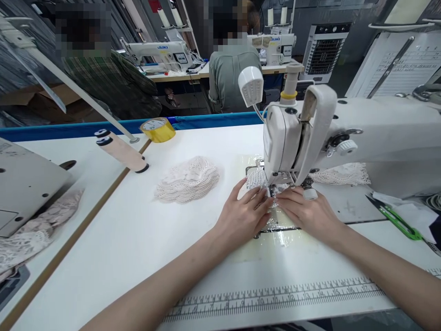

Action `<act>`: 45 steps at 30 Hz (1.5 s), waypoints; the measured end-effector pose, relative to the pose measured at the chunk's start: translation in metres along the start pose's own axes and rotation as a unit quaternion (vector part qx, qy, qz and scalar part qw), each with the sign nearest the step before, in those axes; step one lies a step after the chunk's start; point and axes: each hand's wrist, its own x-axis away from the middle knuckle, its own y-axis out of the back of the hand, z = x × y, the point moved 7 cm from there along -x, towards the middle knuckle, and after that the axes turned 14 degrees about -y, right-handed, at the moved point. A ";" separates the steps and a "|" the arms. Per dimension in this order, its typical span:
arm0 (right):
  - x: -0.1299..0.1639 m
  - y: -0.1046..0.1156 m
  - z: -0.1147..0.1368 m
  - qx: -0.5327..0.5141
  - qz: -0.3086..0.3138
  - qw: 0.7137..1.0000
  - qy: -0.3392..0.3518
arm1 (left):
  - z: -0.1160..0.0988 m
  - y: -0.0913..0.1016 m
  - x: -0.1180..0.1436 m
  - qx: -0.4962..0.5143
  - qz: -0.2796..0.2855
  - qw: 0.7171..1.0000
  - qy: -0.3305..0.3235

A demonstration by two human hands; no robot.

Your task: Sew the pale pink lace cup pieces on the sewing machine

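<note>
A white lace piece (255,177) lies under the needle area of a white sewing machine (372,119). My left hand (243,214) rests flat on the lace, left of the presser foot, with its fingers stretched and spread. On the other side, my right hand (308,209) has its fingers pressed together at the lace edge, close to the needle. Both sets of fingertips nearly meet in front of the presser foot, and they partly hide the lace there. A stack of lace pieces (189,179) sits on the table to the left.
More lace (341,174) lies behind the needle under the machine arm. Green-handled scissors (399,220) are at the right. Thread cones (122,151) and yellow tape (158,130) stand back left. A printed ruler (275,299) runs along the front edge. Two people sit beyond the table.
</note>
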 end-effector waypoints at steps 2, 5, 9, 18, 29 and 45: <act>0.002 0.001 0.001 0.000 -0.002 1.000 0.007 | -0.005 0.004 0.001 -0.006 -0.009 1.000 -0.008; 0.006 0.003 0.004 0.000 -0.013 1.000 0.021 | -0.013 0.009 0.004 -0.011 -0.028 0.999 -0.015; 0.008 0.004 0.006 0.016 -0.017 0.999 0.035 | -0.015 0.010 0.004 -0.004 -0.039 0.999 -0.014; 0.005 0.005 0.006 0.020 -0.009 0.999 0.026 | -0.011 0.007 0.003 0.009 -0.037 0.999 -0.014; 0.007 -0.002 0.001 0.047 0.011 0.999 0.010 | -0.006 0.005 0.000 0.014 -0.032 0.999 -0.003; 0.003 -0.005 0.002 0.070 0.018 0.997 0.013 | -0.001 0.002 -0.002 0.029 -0.031 0.999 0.004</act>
